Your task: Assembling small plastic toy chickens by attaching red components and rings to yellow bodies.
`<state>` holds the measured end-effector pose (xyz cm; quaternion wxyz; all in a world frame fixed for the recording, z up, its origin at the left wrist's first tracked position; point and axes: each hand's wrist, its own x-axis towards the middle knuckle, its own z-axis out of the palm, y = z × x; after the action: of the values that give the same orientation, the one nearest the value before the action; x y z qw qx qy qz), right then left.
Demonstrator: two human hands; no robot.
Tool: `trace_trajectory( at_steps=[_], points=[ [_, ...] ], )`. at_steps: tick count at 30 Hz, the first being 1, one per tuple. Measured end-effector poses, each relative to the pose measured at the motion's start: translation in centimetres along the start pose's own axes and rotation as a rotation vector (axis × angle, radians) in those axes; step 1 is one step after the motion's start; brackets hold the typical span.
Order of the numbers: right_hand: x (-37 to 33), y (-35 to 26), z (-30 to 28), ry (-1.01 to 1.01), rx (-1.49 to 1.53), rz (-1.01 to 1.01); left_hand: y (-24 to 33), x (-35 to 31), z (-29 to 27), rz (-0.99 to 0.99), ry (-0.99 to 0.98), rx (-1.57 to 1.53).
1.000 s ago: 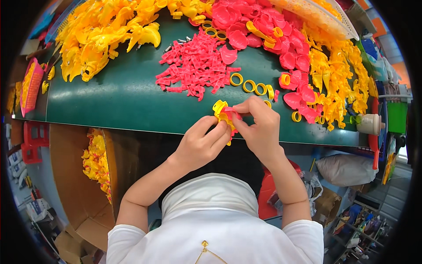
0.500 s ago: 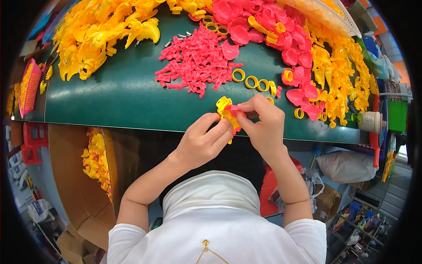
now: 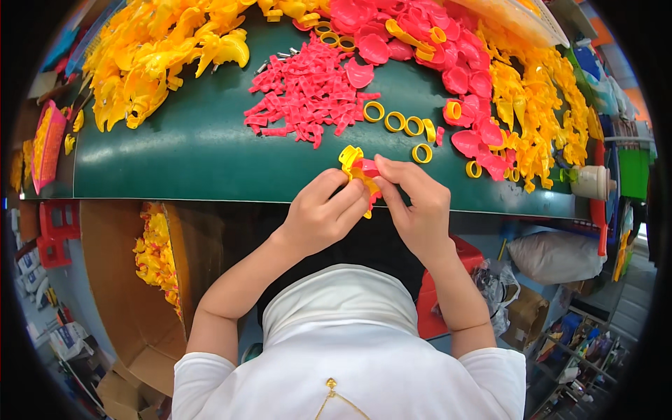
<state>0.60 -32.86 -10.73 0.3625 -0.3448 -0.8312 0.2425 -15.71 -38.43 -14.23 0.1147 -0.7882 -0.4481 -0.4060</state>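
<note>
My left hand [image 3: 325,208] is closed around a yellow moulded plastic part [image 3: 351,157], held just over the table's near edge. A curved pink plastic piece [image 3: 365,167] sits against it, partly inside the yellow part. Thumb and forefinger of my right hand [image 3: 418,203] pinch at the right end of that pink piece; the exact contact is partly hidden by the fingers. Beyond the hands lie loose yellow rings [image 3: 421,153] and a heap of small pink strips [image 3: 304,94].
The green table [image 3: 175,175] carries yellow parts piled at left [image 3: 140,63] and right [image 3: 539,112], with pink cup-shaped pieces [image 3: 455,77] between. Below the edge at left stands a cardboard box [image 3: 115,280] holding yellow and pink parts. A pink basket [image 3: 47,147] is far left.
My right thumb and forefinger have spread slightly and shifted at the pink piece. One yellow ring formerly half hidden by my right hand now shows fully. The view has shifted slightly.
</note>
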Motion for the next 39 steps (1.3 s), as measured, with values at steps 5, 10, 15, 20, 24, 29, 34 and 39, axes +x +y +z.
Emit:
trace_trajectory(
  at_steps=[5, 10, 15, 20, 24, 29, 34, 39],
  points=[
    [2.1, 1.7, -2.5, -0.292, 0.307, 0.263, -0.6, 0.1, -0.5, 0.028, -0.042, -0.042],
    [0.0, 1.0, -1.3, -0.086, 0.155, 0.077, -0.1, 0.3, 0.4, 0.01, 0.008, 0.006],
    [-0.2, 0.8, -0.4, -0.032, 0.334, 0.212, 0.2, 0.0, 0.8, 0.008, 0.042, 0.085],
    [0.1, 0.4, -3.9, -0.018, 0.387, 0.156, 3.6, -1.1, -1.7, -0.652, 0.181, -0.777],
    [-1.1, -0.4, -4.6, -0.227, 0.376, -0.147, 3.4, -0.5, -2.2, -1.398, -0.329, -2.254],
    [2.6, 4.5, -10.9, -0.02, -0.015, 0.242, 4.5, -0.2, -1.3, -1.305, -0.2, -2.566],
    [5.8, 14.4, -15.4, 0.035, -0.82, 0.268, 4.2, 0.4, -1.3, -1.195, -0.108, -2.386],
    [6.7, 14.4, -15.1, 0.228, -0.511, 0.131, 3.5, -0.8, -1.4, -1.271, 0.042, -2.391]
  ],
)
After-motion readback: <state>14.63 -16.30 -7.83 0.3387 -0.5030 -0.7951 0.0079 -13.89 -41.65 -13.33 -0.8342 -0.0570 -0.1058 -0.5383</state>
